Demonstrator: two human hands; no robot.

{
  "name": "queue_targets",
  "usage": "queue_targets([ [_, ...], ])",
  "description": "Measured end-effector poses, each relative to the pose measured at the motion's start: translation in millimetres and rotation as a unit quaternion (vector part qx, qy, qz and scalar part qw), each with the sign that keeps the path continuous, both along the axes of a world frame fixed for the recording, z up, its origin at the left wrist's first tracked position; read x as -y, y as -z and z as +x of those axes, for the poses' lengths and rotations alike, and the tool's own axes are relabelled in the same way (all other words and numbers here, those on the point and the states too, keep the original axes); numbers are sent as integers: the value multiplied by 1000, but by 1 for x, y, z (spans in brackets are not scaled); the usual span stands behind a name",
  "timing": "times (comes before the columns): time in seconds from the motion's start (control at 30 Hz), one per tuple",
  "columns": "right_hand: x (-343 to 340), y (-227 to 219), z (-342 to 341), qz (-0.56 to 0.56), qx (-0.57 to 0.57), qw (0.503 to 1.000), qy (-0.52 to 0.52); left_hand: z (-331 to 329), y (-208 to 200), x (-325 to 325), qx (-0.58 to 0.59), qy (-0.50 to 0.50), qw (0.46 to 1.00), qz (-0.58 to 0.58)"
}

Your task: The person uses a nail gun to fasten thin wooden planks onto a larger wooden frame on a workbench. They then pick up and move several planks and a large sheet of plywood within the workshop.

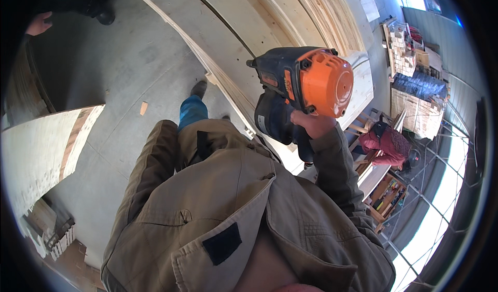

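My right hand [314, 125] is wrapped around the handle of an orange and black nail gun [326, 84]. The gun is raised in front of my right side, with its rounded orange cap facing right and a dark drum-shaped magazine [272, 116] beneath its body. Behind and below it in the picture lie long pale wooden boards [223, 27], side by side. My left arm, in a brown sleeve [150, 162], hangs at my side; the left hand itself is hidden.
At the left stands a plywood sheet [41, 147]. A small wood scrap [143, 108] lies on the concrete floor. Another person's hand [39, 24] shows at the upper left. To the right, a person in red [386, 144] bends near a wooden tool box [386, 196] and stacked timber [415, 110].
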State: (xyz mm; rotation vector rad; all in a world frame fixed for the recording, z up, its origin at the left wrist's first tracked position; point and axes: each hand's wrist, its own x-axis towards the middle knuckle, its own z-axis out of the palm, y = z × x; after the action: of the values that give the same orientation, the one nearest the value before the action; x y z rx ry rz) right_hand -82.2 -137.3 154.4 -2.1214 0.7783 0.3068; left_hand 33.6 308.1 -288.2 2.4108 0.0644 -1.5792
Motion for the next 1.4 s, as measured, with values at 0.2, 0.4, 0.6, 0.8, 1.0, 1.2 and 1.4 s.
queue_targets([
  [0.2, 4, -8, -102, -100, -95, 988, 75, 0, -3, 32, 13, -69, 995, -76],
  [0.4, -2, -15, -208, -51, -125, 976, 174, -5, -52, 111, -5, -105, 959, -265],
  [0.6, -18, -8, -279, -140, -83, 980, 111, -61, -17, 104, 20, -106, 969, -223],
  [0.8, -23, 7, -304, -201, -21, 979, 20, -79, 27, 54, 55, -82, 983, -157],
  [1.0, -26, 23, -334, -122, -32, 986, 113, -91, 8, 50, 42, -11, 994, -99],
  [1.2, -27, 36, -390, -73, 45, 964, 251, -96, 3, 65, 32, 68, 995, -66],
  [1.4, -34, 59, -424, 131, 84, 914, 374, -95, -3, 53, 31, 136, 990, -10],
])
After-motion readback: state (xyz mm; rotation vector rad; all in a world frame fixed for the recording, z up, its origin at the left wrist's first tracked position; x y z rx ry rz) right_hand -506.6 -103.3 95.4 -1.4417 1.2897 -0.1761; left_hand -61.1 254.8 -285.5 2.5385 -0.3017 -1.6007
